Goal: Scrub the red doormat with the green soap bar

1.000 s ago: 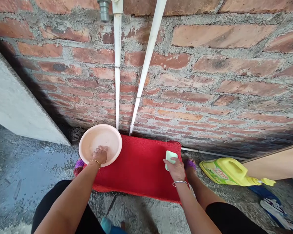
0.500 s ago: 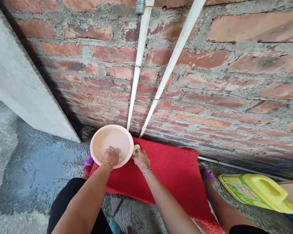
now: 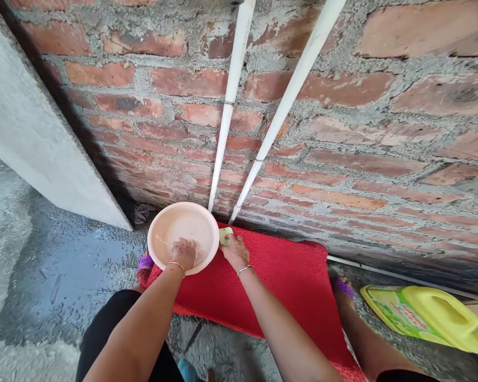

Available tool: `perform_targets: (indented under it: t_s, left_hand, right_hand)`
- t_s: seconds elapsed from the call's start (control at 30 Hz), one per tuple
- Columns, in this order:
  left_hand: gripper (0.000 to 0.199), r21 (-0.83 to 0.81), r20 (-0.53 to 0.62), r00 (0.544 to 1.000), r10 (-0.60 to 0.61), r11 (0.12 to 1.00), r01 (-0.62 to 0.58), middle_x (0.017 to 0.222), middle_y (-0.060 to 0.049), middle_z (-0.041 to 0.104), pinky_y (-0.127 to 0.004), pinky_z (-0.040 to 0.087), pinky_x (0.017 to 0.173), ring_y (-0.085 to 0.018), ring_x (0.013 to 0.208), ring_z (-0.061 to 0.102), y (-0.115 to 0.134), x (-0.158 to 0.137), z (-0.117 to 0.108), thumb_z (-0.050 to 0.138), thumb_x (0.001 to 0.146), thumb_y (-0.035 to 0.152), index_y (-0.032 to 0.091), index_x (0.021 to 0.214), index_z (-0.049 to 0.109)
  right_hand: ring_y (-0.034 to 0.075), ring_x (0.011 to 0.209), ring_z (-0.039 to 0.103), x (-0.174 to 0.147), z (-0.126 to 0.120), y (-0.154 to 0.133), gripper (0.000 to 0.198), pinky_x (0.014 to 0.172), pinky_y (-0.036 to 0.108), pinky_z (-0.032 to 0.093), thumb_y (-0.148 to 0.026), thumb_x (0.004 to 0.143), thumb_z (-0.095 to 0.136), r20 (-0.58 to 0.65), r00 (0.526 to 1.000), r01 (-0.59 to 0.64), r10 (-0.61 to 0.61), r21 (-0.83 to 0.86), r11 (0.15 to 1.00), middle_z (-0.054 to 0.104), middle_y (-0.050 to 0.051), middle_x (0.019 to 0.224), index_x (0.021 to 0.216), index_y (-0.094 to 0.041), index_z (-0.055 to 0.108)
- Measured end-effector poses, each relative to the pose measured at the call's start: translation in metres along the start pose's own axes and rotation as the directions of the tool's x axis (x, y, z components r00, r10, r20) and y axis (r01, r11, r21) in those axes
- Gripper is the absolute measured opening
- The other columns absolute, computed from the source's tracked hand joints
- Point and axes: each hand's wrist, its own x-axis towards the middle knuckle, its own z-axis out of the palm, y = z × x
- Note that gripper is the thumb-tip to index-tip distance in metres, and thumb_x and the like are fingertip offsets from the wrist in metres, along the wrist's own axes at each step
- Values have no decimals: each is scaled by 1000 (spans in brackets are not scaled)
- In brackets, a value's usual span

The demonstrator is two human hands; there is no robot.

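Note:
A pale pink basin (image 3: 157,225) with some water in it stands on the left end of a red mat or cloth (image 3: 284,286). My left hand (image 3: 184,253) is down inside the basin, fingers spread in the water, a gold bangle at its wrist. Just right of the rim, my right hand (image 3: 236,250) grips a small pale yellow-green block (image 3: 225,233) that looks like a bar of soap. The block is close by the basin's outer wall; whether they touch I cannot tell. A silver bangle circles the right wrist.
A brick wall (image 3: 175,148) rises behind, with two white pipes (image 3: 225,127) running down it. A concrete slab (image 3: 48,116) leans at left above wet floor (image 3: 75,265). At right lies a yellow jug (image 3: 426,318). My feet in purple footwear (image 3: 145,262) flank the red cloth.
My right hand has shifted slightly right and up with the block, showing more of it. My left hand stays in the basin, its fingers moving a little. The camera view has tilted slightly.

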Motion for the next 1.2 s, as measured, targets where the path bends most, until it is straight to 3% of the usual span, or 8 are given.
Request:
perform_targets:
  t_s: [0.17,0.43,0.67,0.9,1.03,1.1,1.2]
  left_hand:
    - [65,53,16,1000,-8,999,7,153,-30,35,-62,48,89,-46,130,48,-1,1,1,39,88,15,16,153,33]
    - [64,64,-33,999,21,998,-19,147,-32,41,-60,49,85,-45,123,54,-4,-1,1,43,86,18,16,150,37]
    - [63,138,5,1000,5,990,-6,150,-32,37,-57,50,85,-47,124,53,-1,-5,-5,42,87,17,18,150,38]
    - [66,138,-21,1000,-1,990,4,149,-33,38,-59,51,83,-47,123,54,1,-4,-1,43,86,16,17,152,35]
    - [65,93,-10,1000,8,996,-7,149,-31,41,-59,52,84,-46,124,53,1,-5,-3,44,87,16,16,151,36]
    - [65,63,-1,1000,0,998,0,150,-30,40,-59,52,84,-46,126,52,1,-5,-4,46,87,17,17,151,36]
    - [62,44,-26,1000,-7,999,8,150,-31,39,-59,52,85,-47,126,51,1,-4,-3,45,89,21,16,150,38]
  right_hand:
    - [21,105,61,3,-11,24,38,84,31,46,-43,82,64,22,1000,-8,9,-29,1000,55,4,121,118,-31,59]
    - [23,103,64,7,-46,110,41,85,34,49,-49,84,58,-72,969,-237,238,10,971,56,5,119,121,-32,58]
    - [29,104,64,-1,-70,191,51,89,40,49,-51,83,58,-141,878,-428,457,195,882,58,14,122,126,-23,56]
    - [37,116,58,-18,-83,250,49,92,47,47,-51,79,60,-203,770,-539,605,300,787,61,20,117,117,-21,59]
    - [36,120,55,-20,-81,245,47,91,44,47,-53,81,58,-229,698,-591,679,351,726,58,20,124,116,-22,58]
    - [35,116,57,-16,-76,223,50,91,43,47,-53,81,58,-249,730,-542,637,358,761,59,19,122,119,-20,57]
    - [31,114,58,-6,-62,170,51,93,39,45,-52,80,61,-255,841,-392,478,323,861,60,14,119,121,-21,57]
